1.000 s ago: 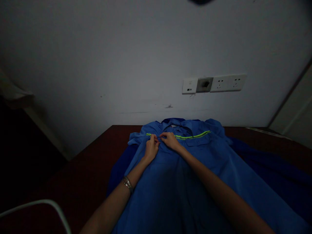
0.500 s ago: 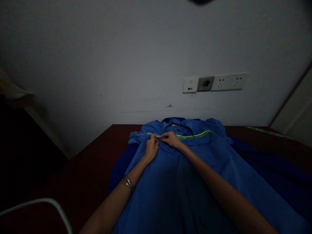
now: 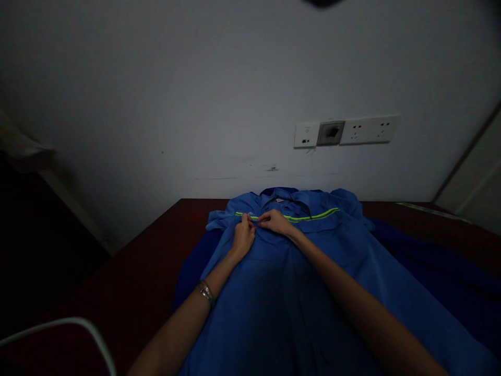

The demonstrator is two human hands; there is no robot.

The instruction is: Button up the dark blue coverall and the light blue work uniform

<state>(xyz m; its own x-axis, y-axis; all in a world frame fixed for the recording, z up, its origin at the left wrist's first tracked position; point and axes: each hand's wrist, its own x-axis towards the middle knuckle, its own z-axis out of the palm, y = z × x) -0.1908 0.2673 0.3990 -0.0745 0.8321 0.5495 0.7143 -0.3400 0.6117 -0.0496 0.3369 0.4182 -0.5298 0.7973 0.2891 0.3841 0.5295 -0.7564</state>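
A blue work shirt lies spread on the table, collar toward the wall, with a yellow-green stripe across its chest. My left hand is closed in a pinch on the shirt's cloth just below the stripe, on the left side of the chest. Close beside it, my right hand also pinches the cloth, fingertips almost meeting the left ones. The exact bit of cloth between the fingers is too small to make out. On the other side of the chest a pocket flap hangs under the stripe.
Darker blue cloth spreads out from under the shirt on both sides. The dark red-brown table meets a pale wall carrying a row of sockets and switches. A white cable curves in at the lower left.
Almost nothing differs. Both hands stay at the same place on the shirt's chest, their fingers still pinched; the view has shifted very slightly.
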